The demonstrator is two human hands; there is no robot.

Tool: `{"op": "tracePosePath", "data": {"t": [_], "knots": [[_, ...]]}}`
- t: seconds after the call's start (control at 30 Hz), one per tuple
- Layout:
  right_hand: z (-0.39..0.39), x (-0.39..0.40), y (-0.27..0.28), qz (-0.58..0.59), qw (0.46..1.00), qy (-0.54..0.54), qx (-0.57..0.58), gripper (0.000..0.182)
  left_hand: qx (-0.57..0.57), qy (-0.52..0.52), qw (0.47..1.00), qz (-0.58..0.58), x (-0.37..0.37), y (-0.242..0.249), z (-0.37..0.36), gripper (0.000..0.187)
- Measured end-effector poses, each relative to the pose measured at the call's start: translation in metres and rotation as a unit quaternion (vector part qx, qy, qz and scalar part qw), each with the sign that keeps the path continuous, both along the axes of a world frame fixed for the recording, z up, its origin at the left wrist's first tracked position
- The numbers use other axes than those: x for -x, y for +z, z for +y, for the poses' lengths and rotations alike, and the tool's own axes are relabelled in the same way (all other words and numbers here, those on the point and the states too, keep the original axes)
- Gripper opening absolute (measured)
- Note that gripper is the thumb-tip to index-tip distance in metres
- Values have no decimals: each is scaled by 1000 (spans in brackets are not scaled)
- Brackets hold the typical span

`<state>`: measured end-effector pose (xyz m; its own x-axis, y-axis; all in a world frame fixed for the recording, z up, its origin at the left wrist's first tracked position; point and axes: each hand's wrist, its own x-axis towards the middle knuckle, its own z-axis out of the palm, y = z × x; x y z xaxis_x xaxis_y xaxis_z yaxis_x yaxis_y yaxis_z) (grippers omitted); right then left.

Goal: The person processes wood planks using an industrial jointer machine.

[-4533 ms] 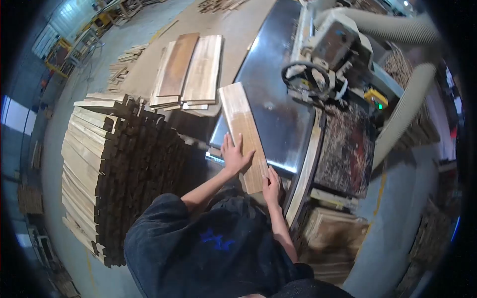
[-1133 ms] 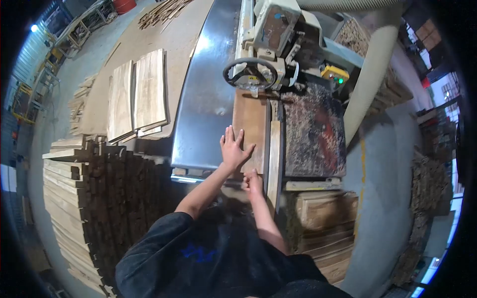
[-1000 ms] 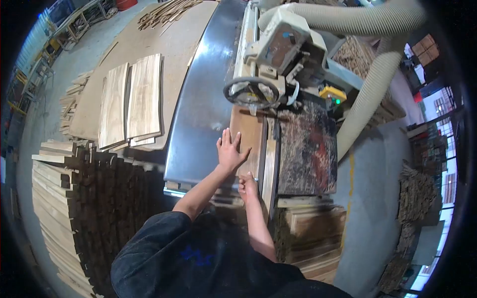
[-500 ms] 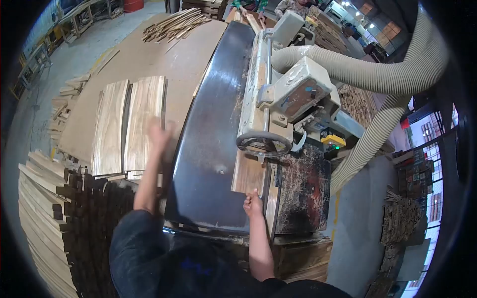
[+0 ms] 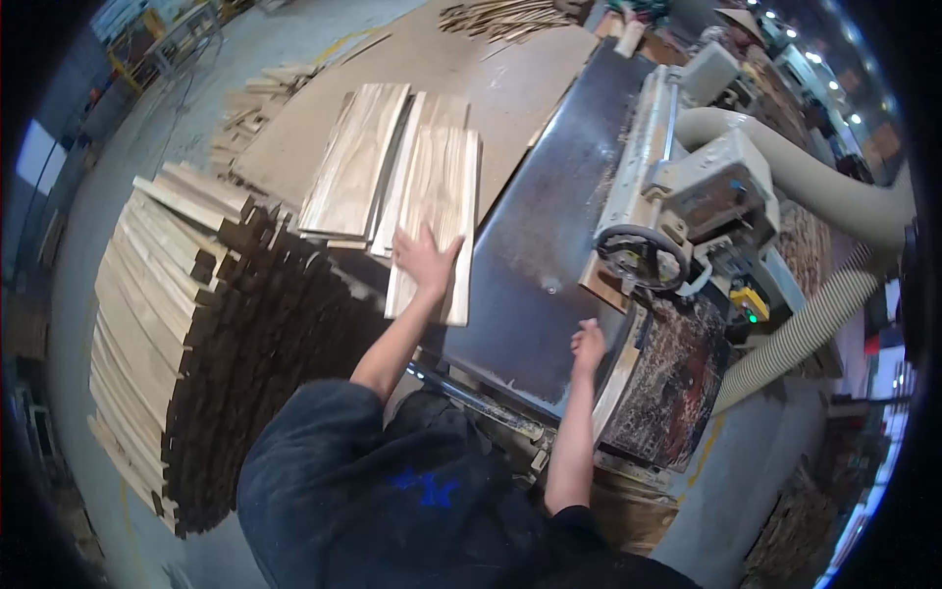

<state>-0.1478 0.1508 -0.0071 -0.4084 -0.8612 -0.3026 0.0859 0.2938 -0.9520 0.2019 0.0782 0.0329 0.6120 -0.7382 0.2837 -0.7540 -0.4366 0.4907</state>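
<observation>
My left hand lies on a pale wooden board, thumb and fingers spread over its top face. This board sits askew on one of the two board stacks, its near end sticking out beside the metal table. The neighbouring stack of boards stands just left of it. My right hand is above the metal table with its fingers curled in and nothing visible in them. Beyond it, a short end of another wooden board shows beneath the machine's handwheel, apart from the hand.
A machine with ribbed hoses stands over the table at right. Sawdust covers its side plate. A tall pile of wood strips is at left. Thin sticks lie at the back, near another person's sleeve.
My left hand has come down on the top board, which has slid toward me and the table. My right hand has let go of the other board, now farther under the machine. The view has turned left.
</observation>
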Motion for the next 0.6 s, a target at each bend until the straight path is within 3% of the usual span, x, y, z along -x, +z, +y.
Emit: {"op": "tracePosePath", "data": {"t": [0.03,0.13,0.23,0.27,0.33,0.37,0.43,0.5,0.57,0.6], "knots": [[18,-20,10,84,994,31,66,26,13,-13,1000,0,7,-2,18,87],[68,-56,7,334,934,121,46,24,27,-74,996,-47,31,2,73,83],[134,-104,44,437,877,176,93,26,48,-180,982,23,53,9,136,81],[154,-107,43,456,862,208,77,29,-10,-179,978,102,59,15,159,82],[195,-107,21,402,903,133,74,39,-42,-180,981,67,62,7,203,81],[211,-99,15,325,931,159,48,50,-43,-183,980,65,61,-4,220,81],[226,-92,0,315,934,161,50,51,-145,-220,936,233,57,-31,254,79],[246,-89,-11,318,934,163,28,51,-93,-318,898,291,47,-47,265,69],[253,-87,0,334,918,208,-52,53,-178,-286,886,319,52,21,267,63],[244,-82,20,342,902,248,-94,59,-93,-324,884,325,55,35,270,59]]}}
